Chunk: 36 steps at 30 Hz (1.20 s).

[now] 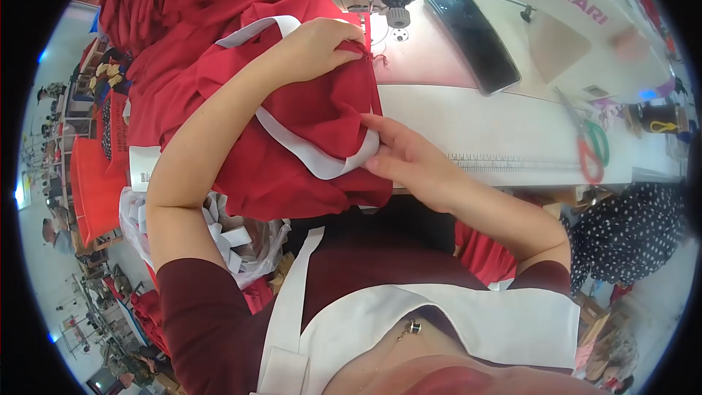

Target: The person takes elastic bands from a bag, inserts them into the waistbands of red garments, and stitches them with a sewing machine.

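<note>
Red fabric (292,168) with a white band (322,167) along its edge lies on the sewing machine's bed, its folds hanging over the front. My left hand (325,47) is closed on the red fabric close to the needle area, with the fingertips partly hidden in the folds. Lower down and to the right, my right hand (409,157) pinches the white band between thumb and fingers. Just beyond my left hand is the sewing machine's head (398,7). Loose red threads (379,58) stick out by the fabric's right edge.
A dark phone (474,42) lies on the machine bed. Scissors (591,146) with red and green handles rest to the right, beside a printed ruler scale (512,164). Piled red fabric (190,0) fills the back left. A plastic bag (252,245) of white pieces sits below the table.
</note>
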{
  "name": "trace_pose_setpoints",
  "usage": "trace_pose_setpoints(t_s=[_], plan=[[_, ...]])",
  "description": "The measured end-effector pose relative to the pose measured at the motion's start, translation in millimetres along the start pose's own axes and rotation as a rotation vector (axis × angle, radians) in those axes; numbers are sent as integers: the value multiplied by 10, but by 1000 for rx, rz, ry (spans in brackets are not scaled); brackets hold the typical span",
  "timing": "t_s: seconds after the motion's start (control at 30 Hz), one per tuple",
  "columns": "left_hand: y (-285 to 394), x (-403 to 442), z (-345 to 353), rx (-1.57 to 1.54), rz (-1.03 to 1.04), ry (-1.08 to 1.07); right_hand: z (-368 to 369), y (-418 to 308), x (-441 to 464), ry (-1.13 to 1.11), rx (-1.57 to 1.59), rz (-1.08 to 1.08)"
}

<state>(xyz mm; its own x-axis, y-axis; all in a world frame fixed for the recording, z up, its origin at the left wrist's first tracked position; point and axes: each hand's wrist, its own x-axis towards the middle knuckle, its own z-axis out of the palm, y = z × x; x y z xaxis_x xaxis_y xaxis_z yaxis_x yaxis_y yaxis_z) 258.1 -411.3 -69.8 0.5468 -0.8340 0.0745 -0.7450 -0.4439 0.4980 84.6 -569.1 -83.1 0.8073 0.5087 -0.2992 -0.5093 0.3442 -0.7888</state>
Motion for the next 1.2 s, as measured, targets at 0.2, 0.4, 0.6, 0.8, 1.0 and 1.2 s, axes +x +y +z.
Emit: trace_pose_setpoints(t_s=[0.2,0.4,0.6,0.8,1.0,1.2], plan=[[4,54,-24,27,-6,-77,-357,-529,173,129,-1555,-379],[22,102,-66,-11,-47,-128,-651,-491,603,24,-1898,-822],[-1,100,-85,405,-8,-48,-611,-487,605,65,-1864,-910],[133,-139,-117,722,176,556,-606,-491,644,53,-1875,-869],[29,-259,242,270,146,391,-615,-572,669,13,-1826,-776],[-203,-120,218,-38,141,457,-707,-569,738,101,-1897,-744]])
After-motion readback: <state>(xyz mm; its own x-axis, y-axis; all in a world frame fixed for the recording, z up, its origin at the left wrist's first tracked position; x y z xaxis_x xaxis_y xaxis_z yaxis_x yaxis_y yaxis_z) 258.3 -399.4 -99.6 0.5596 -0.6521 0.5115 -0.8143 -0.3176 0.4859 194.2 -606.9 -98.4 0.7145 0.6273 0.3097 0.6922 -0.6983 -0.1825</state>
